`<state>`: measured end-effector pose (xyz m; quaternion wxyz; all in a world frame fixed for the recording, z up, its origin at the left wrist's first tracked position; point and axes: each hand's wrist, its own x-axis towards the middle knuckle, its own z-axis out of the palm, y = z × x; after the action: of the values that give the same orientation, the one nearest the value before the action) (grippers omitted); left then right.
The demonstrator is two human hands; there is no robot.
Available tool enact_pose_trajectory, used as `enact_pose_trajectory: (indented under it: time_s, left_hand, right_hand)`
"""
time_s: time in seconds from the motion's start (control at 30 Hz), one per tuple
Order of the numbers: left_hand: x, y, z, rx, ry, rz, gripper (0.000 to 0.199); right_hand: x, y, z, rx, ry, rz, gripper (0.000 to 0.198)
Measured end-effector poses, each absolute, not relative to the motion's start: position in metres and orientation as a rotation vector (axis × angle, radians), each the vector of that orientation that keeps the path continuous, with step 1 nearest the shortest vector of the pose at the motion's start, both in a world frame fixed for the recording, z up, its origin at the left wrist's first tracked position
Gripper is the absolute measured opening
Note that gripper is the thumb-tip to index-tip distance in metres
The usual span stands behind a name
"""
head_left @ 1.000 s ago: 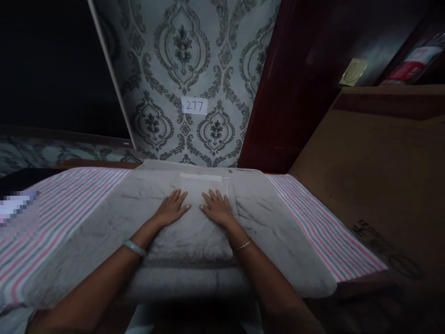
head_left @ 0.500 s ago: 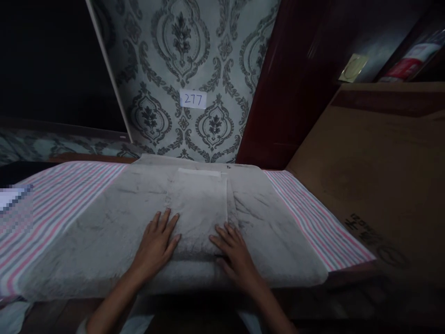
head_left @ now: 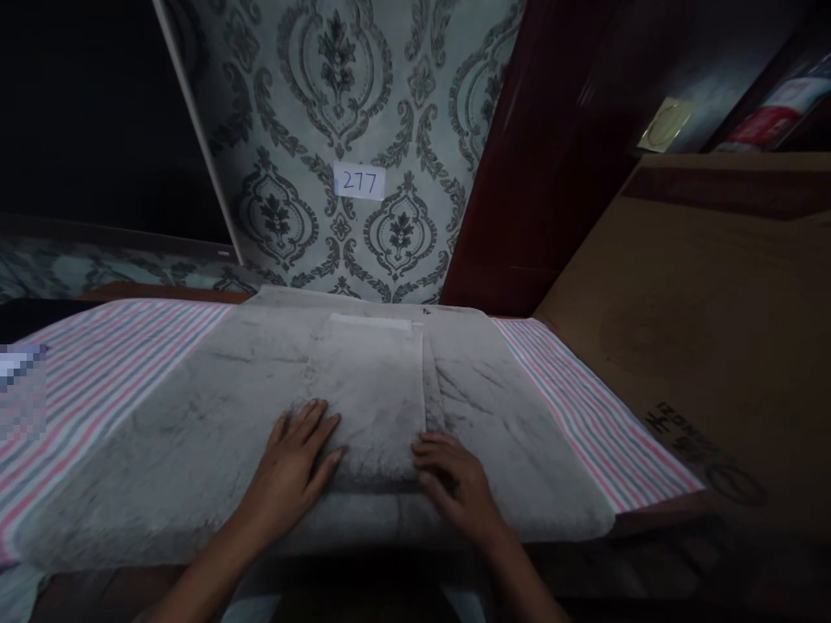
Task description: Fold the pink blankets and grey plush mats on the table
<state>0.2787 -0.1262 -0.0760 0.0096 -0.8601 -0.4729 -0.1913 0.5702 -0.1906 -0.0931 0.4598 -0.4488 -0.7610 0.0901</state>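
A folded grey plush cloth [head_left: 373, 389] lies over a wider grey plush cloth [head_left: 234, 381], both marked with darker creases. A pale strip [head_left: 371, 323] runs along the folded piece's far edge. My left hand [head_left: 295, 459] rests flat near its left edge, fingers spread and thumb toward the middle. At the near right corner of the folded cloth is my right hand [head_left: 454, 480], fingers curled and thumb brought in, closed on the cloth's edge. What lies under its fingertips is partly hidden.
A striped pink, grey and white cloth [head_left: 571, 389] spreads beneath the grey one. To the right stands a large cardboard box [head_left: 701, 320]. Behind are a patterned wall with a paper label [head_left: 359, 181], a dark red panel [head_left: 512, 164] and a dark screen [head_left: 97, 112].
My right hand has gone from spread fingers to curled ones at the folded cloth's right edge, shifting slightly right and nearer. My left hand has slid slightly nearer, still flat.
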Motion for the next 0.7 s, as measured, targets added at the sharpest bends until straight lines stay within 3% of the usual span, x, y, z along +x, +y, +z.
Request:
enact_pose_trajectory:
  time_s: [0.1,0.27,0.43,0.7]
  left_hand:
    - [0.289,-0.116,-0.073,-2.667,-1.498,-0.618,0.063]
    - [0.303,-0.108,-0.081,-2.544,-1.622,-0.554,0.072]
    - [0.307,-0.115,-0.083,-2.485,-1.664,-0.492,0.068]
    - [0.308,-0.116,-0.082,-2.489,-1.704,-0.485,0.067]
  right_hand:
    - [0.566,-0.162,-0.072,-1.217,-1.805,0.233,0.031]
    - [0.531,-0.091,-0.052,-1.549,-2.145,0.335,0.071]
    - [0.519,-0.034,-0.049,-1.783,-2.31,0.397,0.066]
    - [0.544,0.033,-0.048,-2.1,-2.127,0.343,0.065]
